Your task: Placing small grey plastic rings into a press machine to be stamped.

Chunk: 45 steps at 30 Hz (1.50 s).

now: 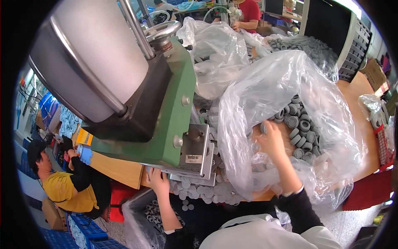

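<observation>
Inside the clear bag [265,95], right hand [271,139] among round grey caps [300,128], axes jumbled.

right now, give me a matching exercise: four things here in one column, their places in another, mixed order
Things:
1. right hand
2. left hand
3. grey caps
4. flat discs

Places:
a. under the green press, at the table edge
b. piled in the clear plastic bag
c. reaching into that bag
d. spread below the press plate

Pairs: 1-c, 2-a, 3-b, 4-d
</observation>
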Tool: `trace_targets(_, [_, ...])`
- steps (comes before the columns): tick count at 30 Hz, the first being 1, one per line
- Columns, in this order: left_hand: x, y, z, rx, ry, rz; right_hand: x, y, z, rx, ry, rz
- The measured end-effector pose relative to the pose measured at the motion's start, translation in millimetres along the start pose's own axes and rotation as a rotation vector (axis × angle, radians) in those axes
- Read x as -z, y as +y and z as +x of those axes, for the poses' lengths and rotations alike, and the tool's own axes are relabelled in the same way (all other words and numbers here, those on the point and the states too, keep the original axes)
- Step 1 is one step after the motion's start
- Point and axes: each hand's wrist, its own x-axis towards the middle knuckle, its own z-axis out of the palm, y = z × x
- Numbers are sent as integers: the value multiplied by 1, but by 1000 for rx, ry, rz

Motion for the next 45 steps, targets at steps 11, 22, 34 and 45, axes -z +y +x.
trace_targets(11, [38, 104, -16, -315, 447, -631, 5, 64, 20, -3, -187, 384])
trace_targets(22, [53, 150, -16, -84, 504, -552, 39, -124, -71, 343, -301, 943])
trace_targets(34, [58, -43, -154, 619, 518, 62, -25, -193, -77, 400, -162, 617])
trace_targets(45, [1, -17, -6, -93, 124, -6, 44, -68, -70, 286, -33, 351])
